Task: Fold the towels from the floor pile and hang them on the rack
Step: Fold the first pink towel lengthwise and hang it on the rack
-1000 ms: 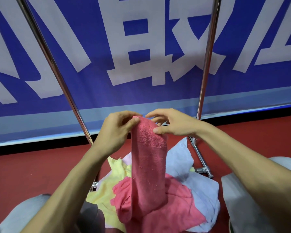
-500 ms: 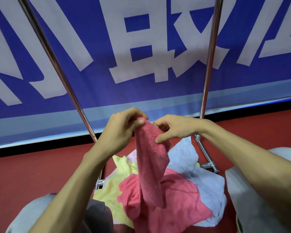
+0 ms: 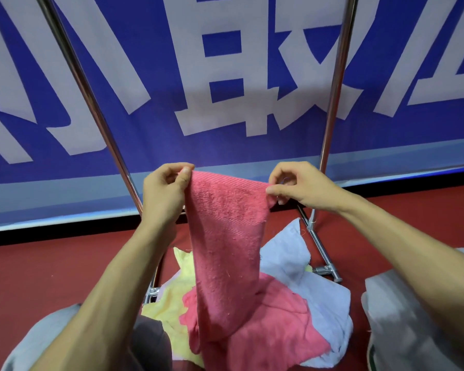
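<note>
Left hand (image 3: 164,191) & right hand (image 3: 298,186) just pulled apart, each pinching a top corner of pink towel (image 3: 225,236); edge now spread. Prob ready to fold

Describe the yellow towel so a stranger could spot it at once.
Under the blue banner, towels lie piled on the red floor. The yellow towel sits at the pile's left edge, beside the rack's left foot. Its neighbours are pink and pale blue.

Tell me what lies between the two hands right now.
In the head view, the pink towel's top edge spans that stretch; the left hand pinches one corner, the right hand the other.
</note>
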Motion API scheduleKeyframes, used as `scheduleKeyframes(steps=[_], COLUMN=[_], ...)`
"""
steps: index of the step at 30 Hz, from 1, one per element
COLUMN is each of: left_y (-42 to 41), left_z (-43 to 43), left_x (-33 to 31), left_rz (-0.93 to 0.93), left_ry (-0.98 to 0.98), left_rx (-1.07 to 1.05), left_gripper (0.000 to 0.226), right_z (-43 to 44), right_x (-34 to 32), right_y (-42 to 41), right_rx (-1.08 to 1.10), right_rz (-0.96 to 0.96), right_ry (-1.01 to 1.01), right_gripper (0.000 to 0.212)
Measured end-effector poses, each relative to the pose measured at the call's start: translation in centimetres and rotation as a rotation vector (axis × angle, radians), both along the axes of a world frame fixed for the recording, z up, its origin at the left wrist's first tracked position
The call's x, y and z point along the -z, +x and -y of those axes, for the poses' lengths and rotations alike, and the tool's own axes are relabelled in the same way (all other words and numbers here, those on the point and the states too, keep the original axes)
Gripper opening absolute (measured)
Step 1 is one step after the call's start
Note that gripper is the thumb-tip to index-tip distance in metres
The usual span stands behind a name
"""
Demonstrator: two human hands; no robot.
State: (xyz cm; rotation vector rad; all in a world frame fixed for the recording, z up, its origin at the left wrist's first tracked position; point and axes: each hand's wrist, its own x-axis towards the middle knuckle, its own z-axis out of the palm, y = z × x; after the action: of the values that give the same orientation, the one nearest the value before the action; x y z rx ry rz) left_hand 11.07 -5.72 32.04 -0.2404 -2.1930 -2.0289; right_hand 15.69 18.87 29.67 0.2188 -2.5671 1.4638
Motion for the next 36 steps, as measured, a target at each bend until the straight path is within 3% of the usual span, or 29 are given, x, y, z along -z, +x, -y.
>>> scheduleKeyframes(steps=[3, 6, 11, 14, 18, 21, 24, 28, 32, 36], left_y=[-0.1, -0.1, -0.1, 0.0, -0.2, -0.7, -1.2, -1.7, -1.8, -1.4], left_z=[0.1, 0.1, 0.2, 0.3, 0.6, 1.1, 1.7, 1.1, 0.2, -0.3], left_x=[0.0, 0.2, -0.1, -0.2, -0.3, -0.3, -0.3, 0.2, 0.9, 1.2], left_rz=[0.17, 0.156, 0.144, 0.15, 0.147, 0.149, 0.134, -0.015, -0.142, -0.07], left_ry=[0.125, 0.082, 0.105, 0.146, 0.179, 0.215, 0.234, 0.048, -0.154, -0.202], left_rx=[-0.014, 0.0, 0.027, 0.053, 0.051, -0.004, -0.051, -0.074, -0.089, 0.002], left_gripper=[0.014, 0.014, 0.015, 0.015, 0.013, 0.012, 0.013, 0.007, 0.008, 0.006], right_z=[0.0, 0.8, 2.2, 3.0, 3.5, 3.2, 2.6, 2.1, 1.9, 0.4], right_x=[0.3, 0.9, 1.5, 1.7, 1.8, 1.3, 0.6, 0.0, 0.3, -1.1], right_y=[-0.1, -0.2, -0.5, -0.6, -0.7, -1.0, -1.3, -1.4, -1.8, -2.6], right_rx=[-0.01, -0.117, -0.252, -0.268, -0.123, 0.042, 0.173, 0.25, 0.343, 0.407], right_rz=[0.059, 0.126, 0.191, 0.221, 0.099, -0.004, -0.077, -0.063, -0.085, -0.062], right_ry=[0.115, 0.303, 0.183, 0.278, 0.363, 0.251, -0.004, -0.322, -0.18, -0.095], right_gripper=[0.014, 0.015, 0.002, 0.016, 0.013, 0.015, 0.015, 0.013, 0.019, 0.025])
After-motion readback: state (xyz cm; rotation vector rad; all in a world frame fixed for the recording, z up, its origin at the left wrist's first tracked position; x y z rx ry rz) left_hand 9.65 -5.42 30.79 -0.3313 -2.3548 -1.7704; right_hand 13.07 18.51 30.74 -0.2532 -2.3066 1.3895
